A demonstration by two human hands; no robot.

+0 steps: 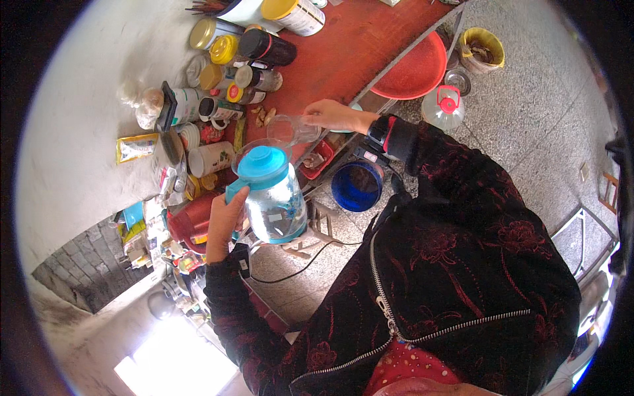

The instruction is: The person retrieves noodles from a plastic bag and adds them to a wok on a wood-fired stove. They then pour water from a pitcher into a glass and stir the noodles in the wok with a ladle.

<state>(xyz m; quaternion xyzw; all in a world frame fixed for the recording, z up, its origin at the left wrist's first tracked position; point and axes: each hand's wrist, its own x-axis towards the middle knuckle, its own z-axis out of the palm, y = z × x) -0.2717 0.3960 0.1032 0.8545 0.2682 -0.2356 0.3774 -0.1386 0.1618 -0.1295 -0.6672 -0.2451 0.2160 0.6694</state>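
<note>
My left hand (226, 218) is closed around the blue handle of a clear pitcher (277, 208), which has a blue lid (262, 161) and a blue base. To its upper right, my right hand (334, 115) holds a clear drinking glass (294, 129) by one end, at the edge of the red tabletop (322, 79). The glass is tilted, and its open rim lies close to the pitcher's top. Whether the two touch, I cannot tell. Part of the tabletop is hidden behind the pitcher.
Several jars, a black-lidded one (267, 47) among them, line the wall side. Ginger pieces (262, 116) lie near the glass. A red thermos-like vessel (190, 222) is left of my left hand. Below the table edge are a blue bucket (357, 185), a red basin (416, 69) and a plastic jug (442, 113).
</note>
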